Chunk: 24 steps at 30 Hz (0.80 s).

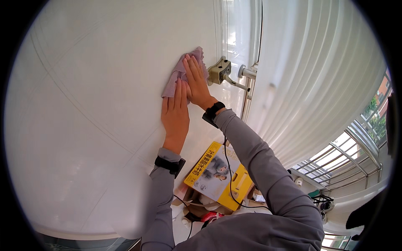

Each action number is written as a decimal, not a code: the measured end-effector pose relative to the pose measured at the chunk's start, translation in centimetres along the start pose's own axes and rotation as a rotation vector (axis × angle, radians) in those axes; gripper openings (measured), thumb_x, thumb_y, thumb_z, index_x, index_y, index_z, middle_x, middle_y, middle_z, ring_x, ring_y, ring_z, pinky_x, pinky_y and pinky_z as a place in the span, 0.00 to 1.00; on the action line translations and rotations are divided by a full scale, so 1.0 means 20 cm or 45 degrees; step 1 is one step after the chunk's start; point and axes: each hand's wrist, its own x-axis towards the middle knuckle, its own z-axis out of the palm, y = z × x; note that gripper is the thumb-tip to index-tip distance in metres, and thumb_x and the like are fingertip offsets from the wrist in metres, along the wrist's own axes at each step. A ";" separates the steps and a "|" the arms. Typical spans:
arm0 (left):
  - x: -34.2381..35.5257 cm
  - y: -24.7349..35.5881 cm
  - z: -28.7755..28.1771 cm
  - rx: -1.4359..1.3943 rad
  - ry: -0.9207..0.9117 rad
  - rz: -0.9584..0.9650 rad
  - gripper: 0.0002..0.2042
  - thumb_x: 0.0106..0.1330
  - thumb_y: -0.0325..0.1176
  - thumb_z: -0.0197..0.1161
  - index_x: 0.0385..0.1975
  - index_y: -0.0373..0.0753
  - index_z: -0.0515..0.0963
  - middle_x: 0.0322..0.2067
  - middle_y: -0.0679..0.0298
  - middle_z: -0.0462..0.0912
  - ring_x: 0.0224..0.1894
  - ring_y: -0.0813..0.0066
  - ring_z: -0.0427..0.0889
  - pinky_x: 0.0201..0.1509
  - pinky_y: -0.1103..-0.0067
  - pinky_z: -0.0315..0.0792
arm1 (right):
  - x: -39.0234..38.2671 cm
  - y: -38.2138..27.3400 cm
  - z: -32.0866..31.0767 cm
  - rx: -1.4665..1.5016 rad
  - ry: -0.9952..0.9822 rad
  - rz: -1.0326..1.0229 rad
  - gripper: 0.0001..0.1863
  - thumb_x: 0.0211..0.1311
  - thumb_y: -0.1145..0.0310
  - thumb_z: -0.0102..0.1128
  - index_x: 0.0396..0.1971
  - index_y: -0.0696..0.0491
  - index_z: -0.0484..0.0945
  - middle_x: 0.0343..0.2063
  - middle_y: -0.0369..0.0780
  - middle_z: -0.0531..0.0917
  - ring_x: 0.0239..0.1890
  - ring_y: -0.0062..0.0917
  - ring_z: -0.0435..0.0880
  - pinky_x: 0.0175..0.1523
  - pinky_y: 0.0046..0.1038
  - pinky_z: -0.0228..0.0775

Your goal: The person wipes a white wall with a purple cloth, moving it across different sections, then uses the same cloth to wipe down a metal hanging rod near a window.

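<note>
A mauve cloth [172,85] with a scalloped edge lies bunched against a glossy white wall [96,96]. My right hand [197,83] presses flat on its upper part, fingers straight and pointing up. Lower and to the left, my left hand [176,117] reaches up with its fingers stretched over the cloth's lower edge. The two hands almost touch at the right thumb. Just right of the cloth, a metal hand-crank winder [220,71] is fixed to the wall, its handle slanting down to the right and thin cables running up from it.
White curtains [314,75] hang on the right, beside a steel rail [248,72]. Below my arms stands a yellow and white carton [217,171] among boxes and bags. A black cord [229,167] hangs from my right wrist's strap. Barred windows [335,154] lie at far right.
</note>
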 end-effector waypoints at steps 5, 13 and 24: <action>0.40 0.02 -0.02 0.024 0.151 0.028 0.32 0.55 0.28 0.59 0.62 0.34 0.60 0.64 0.61 0.61 0.66 0.69 0.59 0.65 0.70 0.54 | 0.30 0.09 -0.13 -0.097 0.112 0.036 0.34 0.62 0.65 0.46 0.66 0.58 0.50 0.66 0.46 0.55 0.68 0.44 0.51 0.69 0.45 0.41; 0.54 0.10 0.09 -0.120 -0.119 0.382 0.33 0.51 0.25 0.57 0.61 0.31 0.59 0.63 0.58 0.62 0.62 0.63 0.63 0.70 0.69 0.49 | 0.12 0.21 -0.08 -0.166 0.263 0.514 0.35 0.63 0.67 0.47 0.62 0.73 0.44 0.61 0.64 0.53 0.65 0.55 0.52 0.67 0.43 0.48; 0.52 0.08 0.03 -0.254 -0.165 0.401 0.34 0.47 0.21 0.60 0.59 0.30 0.62 0.60 0.57 0.66 0.59 0.60 0.66 0.70 0.67 0.51 | 0.08 0.13 -0.09 -0.480 0.001 0.630 0.35 0.59 0.71 0.50 0.59 0.77 0.47 0.58 0.67 0.56 0.64 0.54 0.56 0.68 0.39 0.50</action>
